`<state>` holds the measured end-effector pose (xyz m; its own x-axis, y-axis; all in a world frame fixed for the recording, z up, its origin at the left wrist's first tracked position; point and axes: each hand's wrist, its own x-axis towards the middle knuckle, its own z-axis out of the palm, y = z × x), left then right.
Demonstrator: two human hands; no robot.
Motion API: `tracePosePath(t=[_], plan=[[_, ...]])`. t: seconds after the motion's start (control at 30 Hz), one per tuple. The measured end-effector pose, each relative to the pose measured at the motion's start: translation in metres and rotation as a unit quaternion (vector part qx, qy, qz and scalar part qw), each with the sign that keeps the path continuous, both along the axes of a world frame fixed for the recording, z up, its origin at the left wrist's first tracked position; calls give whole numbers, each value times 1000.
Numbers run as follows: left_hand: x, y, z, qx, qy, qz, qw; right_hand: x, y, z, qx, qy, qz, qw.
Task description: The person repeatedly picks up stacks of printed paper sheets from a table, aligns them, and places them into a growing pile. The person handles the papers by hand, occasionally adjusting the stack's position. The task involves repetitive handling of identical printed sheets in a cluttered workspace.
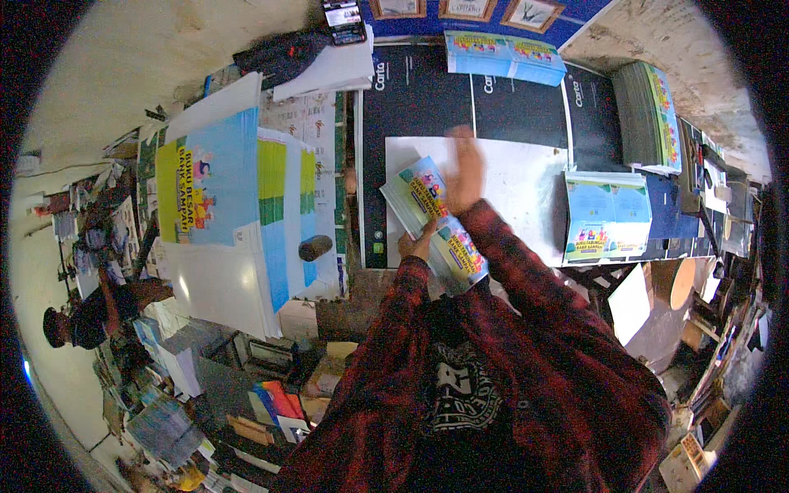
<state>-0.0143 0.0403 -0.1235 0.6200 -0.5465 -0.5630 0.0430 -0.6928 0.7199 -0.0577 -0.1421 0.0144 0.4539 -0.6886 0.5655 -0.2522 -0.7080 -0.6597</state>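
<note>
Gripping the near edge of a stack of colourful booklets (434, 222), the left hand (417, 243) closes on it over the white board (526, 177); the right hand (465, 168) lies flat and open on the stack's far side, bare board beyond.

Booklets (436, 222) blue-yellow-green; sleeve (526, 271) red-black plaid; board (526, 189) white

Left hand (417, 243) gripping (thumb up); right hand (465, 171) flat, blurred.

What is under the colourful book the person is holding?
Under the colourful printed booklet lies a white sheet on a black cutting mat. The part directly beneath is covered; the left hand grips its edge.
</note>
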Motion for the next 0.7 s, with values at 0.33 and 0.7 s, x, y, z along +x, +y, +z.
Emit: tracePosePath(t=[0.33, 0.7], plan=[[-2, 9, -2, -17, -13, 72, 997, -70, 88, -93, 46, 465, 98, 879], [-8, 3, 13, -38, -46, 125, 990, -104, 138, -70, 22, 486, 56, 872]])
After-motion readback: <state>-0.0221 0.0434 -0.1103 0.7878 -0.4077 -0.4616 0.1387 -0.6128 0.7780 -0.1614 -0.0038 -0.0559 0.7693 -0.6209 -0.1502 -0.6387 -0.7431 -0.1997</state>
